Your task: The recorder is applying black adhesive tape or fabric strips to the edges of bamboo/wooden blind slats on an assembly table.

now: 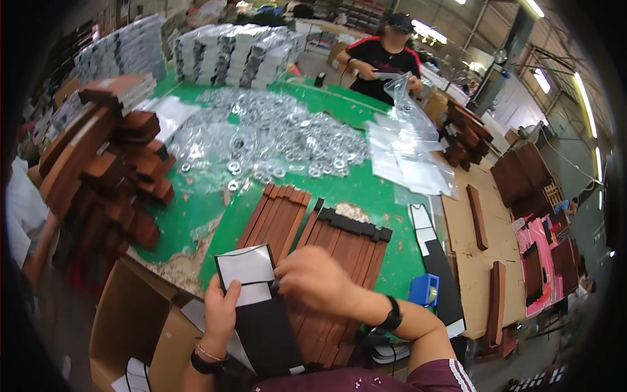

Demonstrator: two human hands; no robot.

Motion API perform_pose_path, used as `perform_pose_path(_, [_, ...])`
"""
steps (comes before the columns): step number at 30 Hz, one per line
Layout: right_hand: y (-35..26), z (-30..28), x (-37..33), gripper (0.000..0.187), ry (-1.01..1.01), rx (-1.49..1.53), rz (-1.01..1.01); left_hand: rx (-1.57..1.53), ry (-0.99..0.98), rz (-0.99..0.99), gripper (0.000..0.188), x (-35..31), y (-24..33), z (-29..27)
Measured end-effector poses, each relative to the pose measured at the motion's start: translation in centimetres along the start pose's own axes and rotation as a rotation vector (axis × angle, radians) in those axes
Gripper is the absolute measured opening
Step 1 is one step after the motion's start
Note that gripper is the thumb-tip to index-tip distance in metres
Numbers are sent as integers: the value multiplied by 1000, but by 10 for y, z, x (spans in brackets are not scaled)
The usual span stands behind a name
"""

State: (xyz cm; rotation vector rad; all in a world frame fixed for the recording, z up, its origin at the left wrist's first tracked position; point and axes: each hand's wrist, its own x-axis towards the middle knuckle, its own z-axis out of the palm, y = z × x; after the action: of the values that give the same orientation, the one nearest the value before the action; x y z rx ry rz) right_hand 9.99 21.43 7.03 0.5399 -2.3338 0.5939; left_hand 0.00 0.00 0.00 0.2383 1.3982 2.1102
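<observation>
My left hand (pixel 221 312) grips the left edge of a long black sheet (pixel 268 330) with white panels at its far end, thumb on top. The sheet slants over the table's near edge. At its right edge is my right hand (pixel 317 277), slightly blurred, with curled fingers; whatever they pinch is hidden. Under my right forearm lie reddish-brown wooden slats (pixel 326 320) side by side, some with black pieces (pixel 356 225) across their far ends. A similar black sheet (pixel 441 281) lies to the right, beside a blue tape dispenser (pixel 423 289).
Metal rings in clear bags (pixel 261 130) spread over the green table (pixel 353 186). Wooden pieces (pixel 117 176) are piled at left, above an open cardboard box (pixel 130 320). Clear plastic bags (pixel 408 153) lie far right, near a standing person (pixel 385 62) handling one.
</observation>
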Motion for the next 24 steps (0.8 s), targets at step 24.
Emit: perform_pose_path(24, [154, 14, -9, 49, -167, -240, 872, 817, -9, 427, 32, -2, -20, -17])
